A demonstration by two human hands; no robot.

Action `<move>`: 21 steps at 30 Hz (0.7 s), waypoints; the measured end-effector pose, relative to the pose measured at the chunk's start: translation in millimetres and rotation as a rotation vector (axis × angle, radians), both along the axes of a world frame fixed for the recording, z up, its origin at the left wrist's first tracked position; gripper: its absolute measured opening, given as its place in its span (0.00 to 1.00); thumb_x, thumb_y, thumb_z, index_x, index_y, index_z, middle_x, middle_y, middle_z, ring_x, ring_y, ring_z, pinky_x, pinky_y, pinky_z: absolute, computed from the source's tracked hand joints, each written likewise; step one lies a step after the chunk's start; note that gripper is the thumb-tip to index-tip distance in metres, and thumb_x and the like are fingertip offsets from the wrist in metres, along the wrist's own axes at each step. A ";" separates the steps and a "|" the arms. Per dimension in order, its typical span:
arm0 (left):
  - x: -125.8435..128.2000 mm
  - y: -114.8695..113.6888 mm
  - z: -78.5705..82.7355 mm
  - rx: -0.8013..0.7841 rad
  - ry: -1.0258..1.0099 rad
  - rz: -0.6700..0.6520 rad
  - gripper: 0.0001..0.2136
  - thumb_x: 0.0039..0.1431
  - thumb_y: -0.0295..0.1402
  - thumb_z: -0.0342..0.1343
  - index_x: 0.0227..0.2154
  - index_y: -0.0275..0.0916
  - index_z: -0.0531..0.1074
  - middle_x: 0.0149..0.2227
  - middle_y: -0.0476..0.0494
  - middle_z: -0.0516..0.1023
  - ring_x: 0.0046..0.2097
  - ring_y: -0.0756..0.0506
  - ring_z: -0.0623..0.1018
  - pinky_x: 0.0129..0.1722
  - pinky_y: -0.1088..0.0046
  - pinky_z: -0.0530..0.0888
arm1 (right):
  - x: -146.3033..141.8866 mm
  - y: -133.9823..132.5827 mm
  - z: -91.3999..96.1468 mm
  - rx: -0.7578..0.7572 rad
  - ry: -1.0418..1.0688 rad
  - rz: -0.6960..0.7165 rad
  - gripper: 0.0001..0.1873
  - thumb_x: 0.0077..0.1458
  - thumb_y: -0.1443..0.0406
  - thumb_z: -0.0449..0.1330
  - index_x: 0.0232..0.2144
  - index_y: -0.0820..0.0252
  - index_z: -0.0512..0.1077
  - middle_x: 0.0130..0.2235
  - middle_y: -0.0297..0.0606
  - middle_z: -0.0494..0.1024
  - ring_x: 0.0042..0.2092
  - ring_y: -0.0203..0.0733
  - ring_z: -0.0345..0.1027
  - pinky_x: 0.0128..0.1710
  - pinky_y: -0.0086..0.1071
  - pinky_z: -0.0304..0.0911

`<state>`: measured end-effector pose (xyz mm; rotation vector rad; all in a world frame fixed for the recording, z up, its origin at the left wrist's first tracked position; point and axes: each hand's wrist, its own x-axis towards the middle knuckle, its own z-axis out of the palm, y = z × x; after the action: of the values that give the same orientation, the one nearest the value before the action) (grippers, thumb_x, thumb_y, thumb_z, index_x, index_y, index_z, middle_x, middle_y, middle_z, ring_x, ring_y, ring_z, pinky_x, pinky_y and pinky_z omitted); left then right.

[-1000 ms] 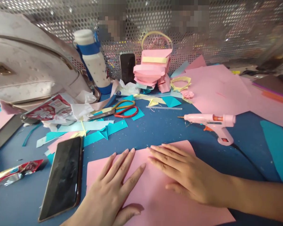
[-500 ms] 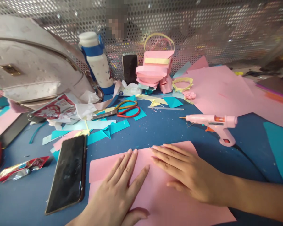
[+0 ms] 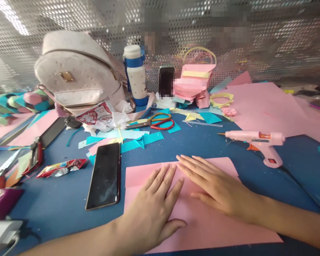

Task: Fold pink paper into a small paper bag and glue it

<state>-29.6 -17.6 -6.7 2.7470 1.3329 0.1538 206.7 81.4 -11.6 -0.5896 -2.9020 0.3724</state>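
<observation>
A folded pink paper sheet (image 3: 202, 227) lies on the blue table (image 3: 192, 145) in front of me. My left hand (image 3: 154, 209) rests flat on its left half, fingers stretched out and pointing away. My right hand (image 3: 216, 186) lies flat on the upper middle of the sheet, fingers together and pointing left toward the fold edge. The fingertips of both hands nearly meet near the sheet's top edge. Neither hand holds anything.
A black phone (image 3: 104, 175) lies left of the sheet. A pink glue gun (image 3: 258, 140) sits at the right, scissors (image 3: 153, 122) and teal paper scraps (image 3: 133, 142) behind. A white backpack (image 3: 77, 76), bottle (image 3: 135, 74), pink paper basket (image 3: 196, 83) and large pink sheets (image 3: 266, 106) stand further back.
The view has swung left and back, showing more of the table's left side. Both hands stay flat on the pink sheet in much the same pose.
</observation>
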 end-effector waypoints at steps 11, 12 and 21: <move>1.8 -10.2 1.0 0.111 0.079 0.153 0.37 0.63 0.59 0.40 0.68 0.42 0.49 0.67 0.26 0.54 0.67 0.20 0.53 0.52 0.30 0.63 | 1.1 1.1 0.4 -0.082 0.009 -0.005 0.36 0.65 0.58 0.52 0.70 0.58 0.43 0.70 0.44 0.48 0.70 0.48 0.42 0.68 0.49 0.46; 1.3 -10.0 0.9 0.116 0.082 0.149 0.37 0.63 0.59 0.40 0.68 0.42 0.49 0.68 0.27 0.54 0.67 0.21 0.53 0.52 0.31 0.63 | 1.1 1.0 0.6 -0.088 0.010 -0.007 0.36 0.66 0.58 0.52 0.70 0.58 0.43 0.70 0.44 0.48 0.70 0.48 0.42 0.68 0.49 0.45; -4.4 -6.6 -1.0 0.252 0.122 0.146 0.41 0.64 0.59 0.38 0.65 0.26 0.54 0.66 0.23 0.56 0.66 0.27 0.60 0.57 0.43 0.65 | 1.2 3.1 4.4 -0.119 -0.065 0.021 0.36 0.67 0.56 0.49 0.70 0.62 0.42 0.71 0.45 0.43 0.71 0.48 0.34 0.69 0.51 0.39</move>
<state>-34.0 -24.2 -7.6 2.9024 1.6526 0.1778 207.8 84.5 -7.2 -0.5995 -2.9656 0.5426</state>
